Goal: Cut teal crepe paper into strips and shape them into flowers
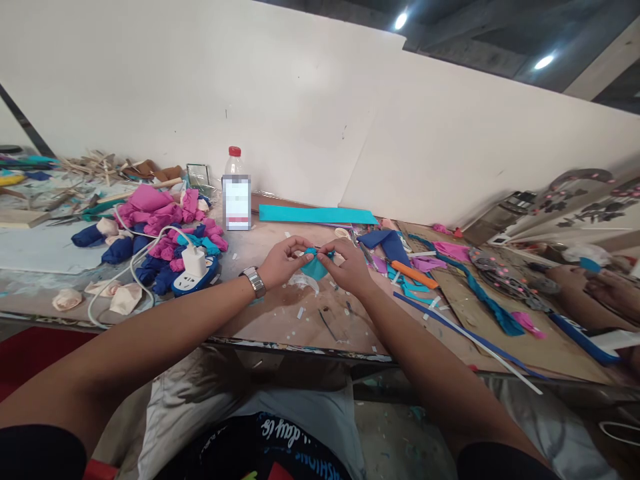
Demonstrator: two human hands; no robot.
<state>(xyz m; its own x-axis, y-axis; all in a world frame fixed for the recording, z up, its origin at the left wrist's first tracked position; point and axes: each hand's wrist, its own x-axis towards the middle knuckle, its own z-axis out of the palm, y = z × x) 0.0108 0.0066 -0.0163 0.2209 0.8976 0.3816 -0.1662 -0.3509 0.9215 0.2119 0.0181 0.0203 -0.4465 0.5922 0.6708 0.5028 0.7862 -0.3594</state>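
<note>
The left arm [165,340] and the right arm [425,360] stretch forward, slanting inward. The left hand [284,262] and the right hand [346,268] are just beside each other, each with bent fingers, pinching between thumb and forefinger.

Teal piece [315,269] partly hidden, phone screen [237,203] blurred, co-worker's arm [573,299] cropped
</note>
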